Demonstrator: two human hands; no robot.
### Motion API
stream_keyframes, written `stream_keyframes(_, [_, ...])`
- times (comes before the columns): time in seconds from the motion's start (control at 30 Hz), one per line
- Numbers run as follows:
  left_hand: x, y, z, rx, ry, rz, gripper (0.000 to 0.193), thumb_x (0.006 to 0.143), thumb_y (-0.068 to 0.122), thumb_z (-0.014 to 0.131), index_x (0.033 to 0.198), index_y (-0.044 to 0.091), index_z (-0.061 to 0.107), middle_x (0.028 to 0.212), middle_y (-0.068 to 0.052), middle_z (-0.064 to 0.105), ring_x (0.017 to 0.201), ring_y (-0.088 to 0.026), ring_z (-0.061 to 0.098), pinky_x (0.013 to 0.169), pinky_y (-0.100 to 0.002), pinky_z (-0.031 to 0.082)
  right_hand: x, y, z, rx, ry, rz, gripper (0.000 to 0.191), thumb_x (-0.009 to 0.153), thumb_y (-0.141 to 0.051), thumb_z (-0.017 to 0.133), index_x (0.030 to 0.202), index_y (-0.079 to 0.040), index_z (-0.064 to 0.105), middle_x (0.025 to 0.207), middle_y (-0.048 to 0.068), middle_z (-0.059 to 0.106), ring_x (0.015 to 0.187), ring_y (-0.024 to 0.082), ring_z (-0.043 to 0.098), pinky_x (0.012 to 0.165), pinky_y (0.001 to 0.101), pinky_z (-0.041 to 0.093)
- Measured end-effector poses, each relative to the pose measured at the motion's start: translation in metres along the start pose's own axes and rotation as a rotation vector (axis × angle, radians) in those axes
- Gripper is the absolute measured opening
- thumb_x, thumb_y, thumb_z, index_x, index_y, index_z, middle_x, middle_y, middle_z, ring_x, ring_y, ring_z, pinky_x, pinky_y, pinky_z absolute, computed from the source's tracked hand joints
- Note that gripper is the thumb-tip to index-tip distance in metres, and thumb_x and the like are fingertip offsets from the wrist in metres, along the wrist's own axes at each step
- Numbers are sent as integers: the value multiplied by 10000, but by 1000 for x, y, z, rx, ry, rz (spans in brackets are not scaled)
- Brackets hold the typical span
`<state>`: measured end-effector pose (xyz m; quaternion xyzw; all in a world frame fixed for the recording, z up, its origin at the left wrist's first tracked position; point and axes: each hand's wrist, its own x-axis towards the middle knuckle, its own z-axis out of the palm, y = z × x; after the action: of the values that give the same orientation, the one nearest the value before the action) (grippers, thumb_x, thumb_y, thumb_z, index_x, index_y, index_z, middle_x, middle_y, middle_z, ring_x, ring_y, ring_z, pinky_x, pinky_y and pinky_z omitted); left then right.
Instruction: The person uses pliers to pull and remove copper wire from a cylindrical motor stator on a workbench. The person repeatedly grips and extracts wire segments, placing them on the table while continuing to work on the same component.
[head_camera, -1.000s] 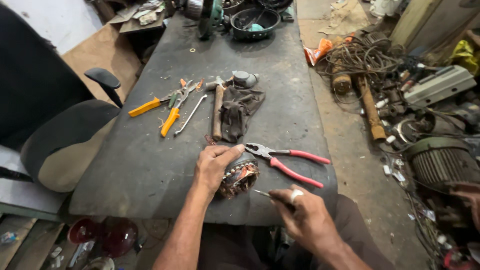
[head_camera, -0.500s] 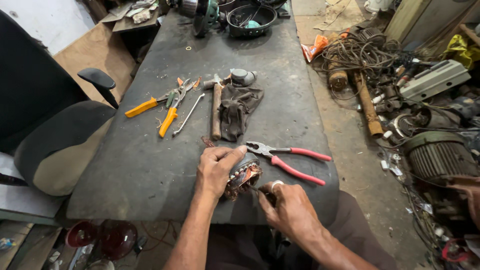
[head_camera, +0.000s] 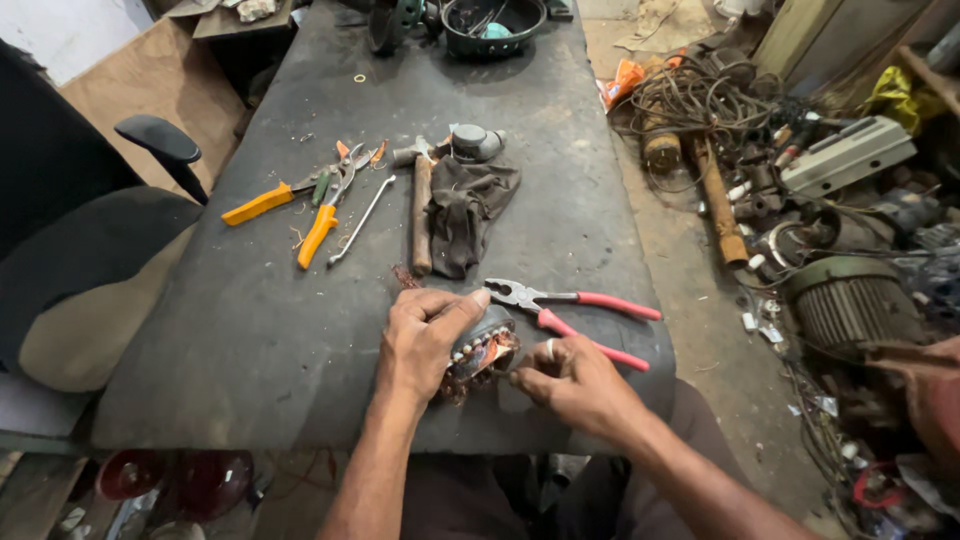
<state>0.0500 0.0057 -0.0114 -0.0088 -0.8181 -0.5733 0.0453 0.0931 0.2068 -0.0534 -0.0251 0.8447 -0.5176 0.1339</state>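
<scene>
My left hand (head_camera: 425, 335) gripped the motor stator (head_camera: 482, 350) at the bench's (head_camera: 250, 340) near edge; my right hand (head_camera: 570, 380) pinched at its copper windings, still largely in place.

I see a dark, worn tabletop (head_camera: 250, 340) carrying red-handled pliers (head_camera: 575, 310), a hammer (head_camera: 420, 205) beside a dark rag (head_camera: 465, 210), orange-handled tools (head_camera: 300, 205), and a black bowl (head_camera: 495, 22) at the far end.

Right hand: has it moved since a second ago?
Yes. The right hand came up from the table's near edge to the motor winding, just below the red-handled pliers.
</scene>
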Motion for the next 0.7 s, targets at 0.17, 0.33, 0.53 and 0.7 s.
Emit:
stream_keyframes(0.17, [3, -2, 0, -32, 3, -33, 366, 759, 396, 786, 827, 37, 814, 925, -115, 754, 985, -211, 673, 863, -330, 512, 5, 25, 6, 417, -96, 181, 238, 938, -196, 711, 800, -2, 695, 580, 8, 534, 443, 80, 417, 409, 266, 306])
stream_keyframes(0.33, [10, -9, -3, -59, -61, -81, 374, 754, 378, 801, 817, 9, 803, 931, -118, 754, 953, -191, 688, 854, -311, 516, -1, 24, 17, 581, -96, 206, 183, 936, -202, 662, 880, -42, 729, 583, 13, 582, 417, 74, 453, 382, 250, 348])
stream_keyframes(0.53, [14, -16, -10, -241, -101, -120, 373, 791, 357, 782, 821, -14, 804, 978, -119, 752, 965, -201, 688, 854, -312, 502, -34, -1, 32, 367, 103, 185, 244, 924, -205, 698, 841, 22, 731, 595, 100, 648, 448, 151, 602, 436, 314, 483])
stream_keyframes(0.7, [5, -19, -15, -238, -48, -111, 337, 801, 346, 764, 889, 26, 825, 1022, -89, 757, 1013, -165, 666, 882, -288, 483, -51, -23, 29, -21, 348, -139, 172, 863, -172, 710, 911, -21, 775, 646, 158, 738, 506, 181, 699, 500, 351, 540])
